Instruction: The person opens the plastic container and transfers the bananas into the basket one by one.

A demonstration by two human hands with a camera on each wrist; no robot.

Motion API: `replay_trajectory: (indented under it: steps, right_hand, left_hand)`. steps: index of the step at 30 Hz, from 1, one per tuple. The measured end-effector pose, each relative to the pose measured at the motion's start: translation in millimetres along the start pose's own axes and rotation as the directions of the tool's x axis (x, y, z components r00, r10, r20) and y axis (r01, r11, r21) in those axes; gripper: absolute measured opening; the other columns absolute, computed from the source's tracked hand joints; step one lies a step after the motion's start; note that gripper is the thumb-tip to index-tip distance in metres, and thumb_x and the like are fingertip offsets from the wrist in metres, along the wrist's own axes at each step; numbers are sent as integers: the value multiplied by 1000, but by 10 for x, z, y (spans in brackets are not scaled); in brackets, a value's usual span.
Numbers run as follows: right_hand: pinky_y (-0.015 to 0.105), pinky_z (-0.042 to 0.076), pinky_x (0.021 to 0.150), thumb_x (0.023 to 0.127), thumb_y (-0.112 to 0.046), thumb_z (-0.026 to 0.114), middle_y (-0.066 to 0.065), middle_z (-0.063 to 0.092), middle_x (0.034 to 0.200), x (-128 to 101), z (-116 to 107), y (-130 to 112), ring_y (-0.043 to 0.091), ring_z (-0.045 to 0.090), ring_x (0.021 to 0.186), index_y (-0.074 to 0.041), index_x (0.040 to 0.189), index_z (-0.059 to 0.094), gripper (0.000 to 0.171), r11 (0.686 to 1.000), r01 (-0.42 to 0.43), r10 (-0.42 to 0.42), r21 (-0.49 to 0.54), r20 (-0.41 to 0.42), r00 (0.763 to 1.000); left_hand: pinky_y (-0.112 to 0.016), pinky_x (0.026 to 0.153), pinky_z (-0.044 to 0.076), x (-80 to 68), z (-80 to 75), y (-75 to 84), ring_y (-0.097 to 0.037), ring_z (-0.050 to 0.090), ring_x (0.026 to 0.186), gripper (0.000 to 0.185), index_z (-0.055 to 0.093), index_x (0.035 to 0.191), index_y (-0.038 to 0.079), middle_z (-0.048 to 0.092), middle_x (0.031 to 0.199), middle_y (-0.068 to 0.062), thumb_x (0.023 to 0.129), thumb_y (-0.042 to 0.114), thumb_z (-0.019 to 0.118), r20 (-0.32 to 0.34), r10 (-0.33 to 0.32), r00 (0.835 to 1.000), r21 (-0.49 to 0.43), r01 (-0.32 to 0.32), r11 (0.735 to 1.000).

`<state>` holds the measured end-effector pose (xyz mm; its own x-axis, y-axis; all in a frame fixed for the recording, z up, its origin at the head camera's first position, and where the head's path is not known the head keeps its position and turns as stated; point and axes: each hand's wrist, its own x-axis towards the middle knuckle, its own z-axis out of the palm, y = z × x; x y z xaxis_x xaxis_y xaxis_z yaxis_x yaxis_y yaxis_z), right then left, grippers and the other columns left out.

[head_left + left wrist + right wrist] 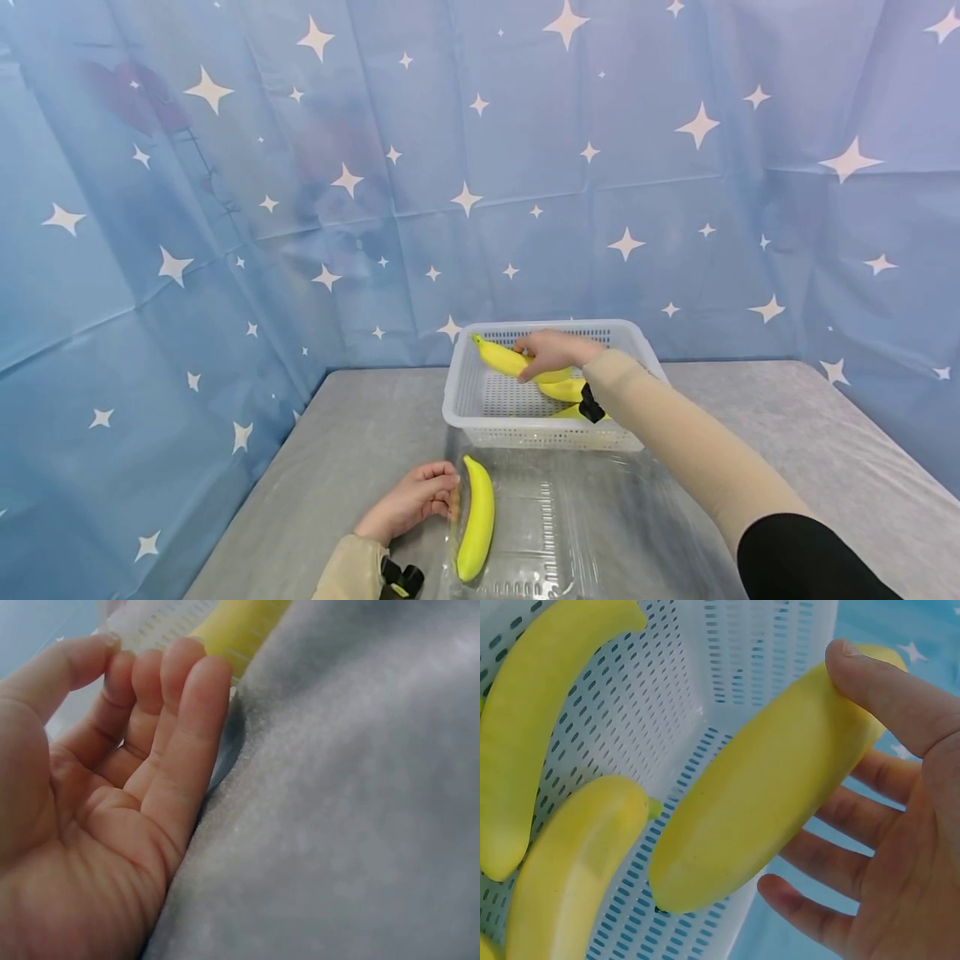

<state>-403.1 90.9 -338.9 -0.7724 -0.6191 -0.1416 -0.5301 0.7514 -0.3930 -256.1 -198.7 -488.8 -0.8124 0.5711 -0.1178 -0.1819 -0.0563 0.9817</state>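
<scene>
My right hand (555,350) grips a yellow banana (769,787) over the white basket, thumb on one side and fingers on the other. Other bananas (570,862) lie in the basket (551,437) below it. At the lower left, my left hand (416,500) pinches the left edge of a clear plastic tray (521,533) between thumb and fingertips. One banana (476,521) lies lengthwise along the tray's left side, just right of those fingers. The left wrist view shows the palm of the left hand (112,795) turned toward the camera, fingers bent at the tips.
The basket stands at the back of a grey cloth-covered table (315,467), directly behind the tray. A blue curtain (405,167) with white stars hangs behind the table and along its left side. My right forearm (690,442) reaches across from the lower right.
</scene>
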Motion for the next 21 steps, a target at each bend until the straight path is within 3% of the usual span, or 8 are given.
replay_trajectory:
  steps: [9,15,21]
  right_hand:
    - [34,49,74,87,-26,74,1,63,96,71,21,61,17,55,80,-7,115,64,36,998,-42,41,38,5,999]
    - [31,41,66,85,-32,74,3,60,88,96,41,98,15,48,72,-10,102,66,29,997,-78,77,30,21,997]
    - [32,43,68,85,-35,74,2,61,92,113,54,139,16,50,75,-8,108,66,36,996,-95,95,-3,26,995]
  left_hand:
    - [-28,64,55,-2,3,7,-14,62,65,13,57,87,10,60,75,-2,99,13,52,-12,-2,1000,4,2,1000]
    - [-28,64,55,-2,7,5,-13,62,65,14,58,87,10,60,75,-2,99,11,51,-28,-9,1000,5,9,1000]
    - [-27,64,55,3,2,3,-13,62,64,13,58,87,10,59,74,-1,99,13,54,-26,-4,1000,2,4,1000]
